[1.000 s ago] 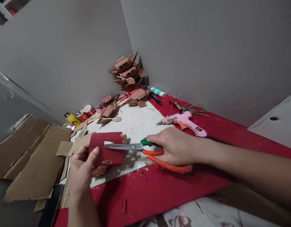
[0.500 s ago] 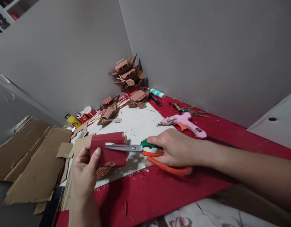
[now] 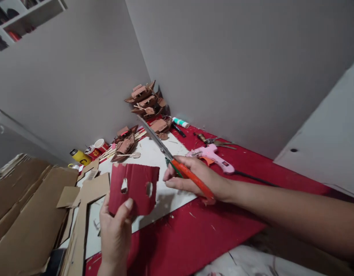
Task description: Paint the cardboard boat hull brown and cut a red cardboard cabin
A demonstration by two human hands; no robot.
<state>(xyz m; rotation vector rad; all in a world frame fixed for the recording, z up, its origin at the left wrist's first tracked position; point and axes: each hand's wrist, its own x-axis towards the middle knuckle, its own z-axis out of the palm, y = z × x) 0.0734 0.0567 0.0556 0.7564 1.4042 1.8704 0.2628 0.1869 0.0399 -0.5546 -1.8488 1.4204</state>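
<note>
In my left hand (image 3: pixel 116 226) is a piece of red cardboard (image 3: pixel 140 199), pinched at its lower left with the thumb on the front face. Two small ragged holes go through it, and its right edge is uneven. My right hand (image 3: pixel 207 178) grips scissors (image 3: pixel 181 167) with orange and green handles, their long blades pointing up and to the left, apart from the cardboard. The blades look closed together. Below both hands lies a white board (image 3: pixel 177 188) on a red tabletop (image 3: pixel 194 234).
Several brown cardboard model boats (image 3: pixel 148 101) are stacked in the far corner. A pink glue gun (image 3: pixel 214 155), pliers (image 3: pixel 220 143) and a white-green tube (image 3: pixel 180 122) lie beyond my right hand. Cardboard sheets (image 3: pixel 30 214), a yellow bottle (image 3: pixel 80 156) and a red cup (image 3: pixel 100 145) stand left.
The scissors have come off the red cardboard and swung upward. My left hand has turned the cardboard so its face and both holes show. The view has shifted slightly.
</note>
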